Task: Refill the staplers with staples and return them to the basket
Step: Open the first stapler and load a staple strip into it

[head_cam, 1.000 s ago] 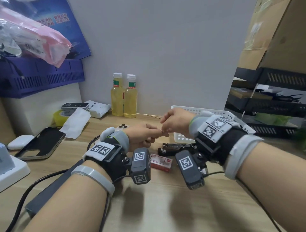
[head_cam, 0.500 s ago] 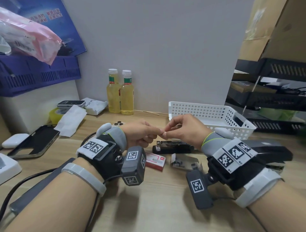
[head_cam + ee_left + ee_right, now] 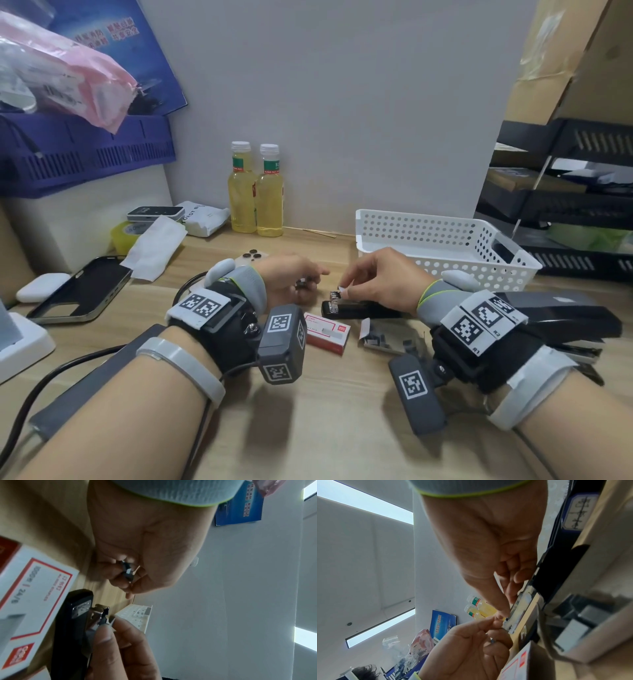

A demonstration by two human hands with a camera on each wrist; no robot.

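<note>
A black stapler (image 3: 359, 310) lies opened on the wooden table, its metal channel (image 3: 520, 608) facing up. My right hand (image 3: 344, 287) pinches a short strip of staples (image 3: 102, 619) between thumb and forefinger, right over the stapler's front end (image 3: 80, 609). My left hand (image 3: 308, 280) hovers just left of it, fingers curled round another dark piece of staple strip (image 3: 127, 572). The white perforated basket (image 3: 445, 240) stands behind the right hand and looks empty. A second, larger black stapler (image 3: 565, 318) is partly hidden under my right wrist.
A red-and-white staple box (image 3: 327, 330) and its opened inner tray (image 3: 387, 337) lie in front of the stapler. Two yellow bottles (image 3: 257, 202) stand at the wall. A phone (image 3: 78, 291), earbud case (image 3: 41, 287) and tape lie left; black shelves (image 3: 565, 205) stand right.
The two hands were pinched together on one piece; they have parted and dropped. The right hand has carried its strip down to the stapler's front end.
</note>
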